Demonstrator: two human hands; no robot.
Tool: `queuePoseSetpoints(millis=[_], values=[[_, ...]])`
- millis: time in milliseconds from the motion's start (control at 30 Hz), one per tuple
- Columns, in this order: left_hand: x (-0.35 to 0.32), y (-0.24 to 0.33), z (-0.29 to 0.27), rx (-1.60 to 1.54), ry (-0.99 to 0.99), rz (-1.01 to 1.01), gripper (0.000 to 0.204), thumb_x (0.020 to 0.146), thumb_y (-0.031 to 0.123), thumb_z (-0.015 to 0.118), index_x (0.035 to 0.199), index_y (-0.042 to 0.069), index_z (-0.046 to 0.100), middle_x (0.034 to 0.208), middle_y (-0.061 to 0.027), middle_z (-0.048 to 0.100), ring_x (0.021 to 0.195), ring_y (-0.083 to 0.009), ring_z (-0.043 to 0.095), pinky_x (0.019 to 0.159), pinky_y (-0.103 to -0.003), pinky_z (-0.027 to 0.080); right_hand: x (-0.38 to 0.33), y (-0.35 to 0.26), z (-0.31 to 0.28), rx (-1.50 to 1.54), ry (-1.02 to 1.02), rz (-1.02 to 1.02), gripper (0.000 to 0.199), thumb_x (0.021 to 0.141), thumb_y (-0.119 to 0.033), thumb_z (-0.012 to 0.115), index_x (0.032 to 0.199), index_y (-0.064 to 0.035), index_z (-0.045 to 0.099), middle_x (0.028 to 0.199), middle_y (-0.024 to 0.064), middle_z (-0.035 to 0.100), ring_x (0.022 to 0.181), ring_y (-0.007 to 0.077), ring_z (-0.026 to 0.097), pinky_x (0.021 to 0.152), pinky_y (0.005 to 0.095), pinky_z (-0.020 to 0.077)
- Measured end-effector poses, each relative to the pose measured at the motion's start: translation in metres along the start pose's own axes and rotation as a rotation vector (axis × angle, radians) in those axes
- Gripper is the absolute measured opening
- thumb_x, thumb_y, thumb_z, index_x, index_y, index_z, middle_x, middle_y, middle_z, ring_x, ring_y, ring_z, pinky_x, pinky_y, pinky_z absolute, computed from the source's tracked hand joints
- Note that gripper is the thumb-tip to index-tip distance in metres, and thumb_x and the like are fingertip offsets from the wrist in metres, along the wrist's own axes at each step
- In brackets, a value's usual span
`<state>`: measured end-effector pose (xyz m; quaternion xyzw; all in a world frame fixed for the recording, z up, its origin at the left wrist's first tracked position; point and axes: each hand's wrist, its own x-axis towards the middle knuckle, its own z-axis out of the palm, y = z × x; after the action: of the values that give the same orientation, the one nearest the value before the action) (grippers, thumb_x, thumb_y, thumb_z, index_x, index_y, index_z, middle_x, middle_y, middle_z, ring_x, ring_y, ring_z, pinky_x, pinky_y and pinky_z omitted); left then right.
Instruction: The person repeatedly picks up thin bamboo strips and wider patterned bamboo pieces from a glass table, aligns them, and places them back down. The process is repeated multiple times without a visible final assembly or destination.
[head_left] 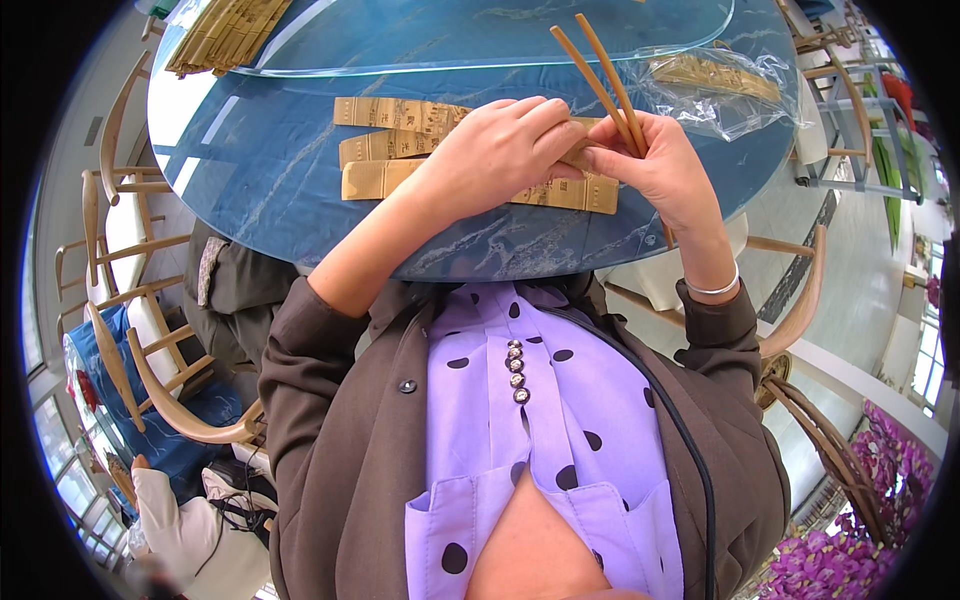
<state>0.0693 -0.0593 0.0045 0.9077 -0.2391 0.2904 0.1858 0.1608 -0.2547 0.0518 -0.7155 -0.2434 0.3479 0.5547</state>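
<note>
Holding chopsticks in right hand, grip pinching them | tips pointing up-left, away across desk | left hand pinching paper sleeve at their base

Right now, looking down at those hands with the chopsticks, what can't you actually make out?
- Head view: lower ends of the chopsticks, hidden behind the right hand.
- What the left hand pinches: covered by its own fingers.
- Paper sleeves: print too small, partly under both hands.
- Contents of the plastic bag: blurred by glare.
</note>
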Motion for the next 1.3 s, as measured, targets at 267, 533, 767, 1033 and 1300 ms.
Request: queuePoseSetpoints(millis=[267, 533, 767, 1033, 1300], values=[[-0.001, 0.006, 0.002, 0.143, -0.103, -0.018, 0.043, 0.085, 0.034, 0.069, 0.116, 0.005, 0.059, 0.098, -0.0041, 0.052, 0.09, -0.0179, 0.057, 0.08, -0.032, 0.05, 0.001, 0.001, -0.002, 0.004, 0.011, -0.034, 0.023, 0.084, -0.009, 0.08, 0.1, 0.0035, 0.068, 0.088, 0.0048, 0.068, 0.08, 0.0088, 0.064, 0.075, 0.0218, 0.052], [0.001, 0.009, 0.003, 0.117, -0.137, -0.042, 0.041, 0.087, 0.03, 0.069, 0.118, 0.004, 0.058, 0.099, -0.005, 0.052, 0.092, -0.0193, 0.057, 0.083, -0.032, 0.049, 0.003, 0.004, -0.005, -0.026, 0.008, -0.031, 0.025, 0.084, -0.012, 0.08, 0.099, 0.0038, 0.068, 0.086, 0.0033, 0.066, 0.078, 0.0071, 0.06, 0.072, 0.0207, 0.0497], [0.001, 0.001, 0.006, -0.045, -0.016, -0.055, 0.038, 0.087, 0.027, 0.069, 0.114, 0.003, 0.057, 0.101, -0.0077, 0.053, 0.095, -0.0235, 0.058, 0.084, -0.036, 0.049, 0.0, 0.004, -0.008, -0.104, 0.033, -0.049, 0.031, 0.085, -0.021, 0.081, 0.101, 0.0007, 0.068, 0.082, -0.0013, 0.061, 0.072, 0.005, 0.053, 0.065, 0.02, 0.0431], [0.002, -0.003, -0.002, 0.022, 0.016, -0.091, 0.037, 0.089, 0.026, 0.067, 0.114, 0.002, 0.056, 0.101, -0.0084, 0.053, 0.096, -0.0242, 0.057, 0.085, -0.036, 0.049, -0.037, -0.017, -0.031, -0.339, 0.12, -0.039, 0.025, 0.1, -0.023, 0.062, 0.107, 0.0006, 0.069, 0.078, -0.0015, 0.055, 0.069, 0.0069, 0.049, 0.064, 0.0215, 0.041], [0.003, -0.004, 0.0, 0.043, 0.033, -0.095, 0.034, 0.091, 0.025, 0.066, 0.114, 0.002, 0.055, 0.099, -0.0084, 0.052, 0.096, -0.0237, 0.057, 0.084, -0.036, 0.049, -0.06, -0.017, -0.027, -0.567, 0.182, -0.155, 0.025, 0.097, -0.015, 0.063, 0.116, 0.0003, 0.07, 0.069, 0.0031, 0.05, 0.06, 0.0097, 0.042, 0.054, 0.0264, 0.034]])
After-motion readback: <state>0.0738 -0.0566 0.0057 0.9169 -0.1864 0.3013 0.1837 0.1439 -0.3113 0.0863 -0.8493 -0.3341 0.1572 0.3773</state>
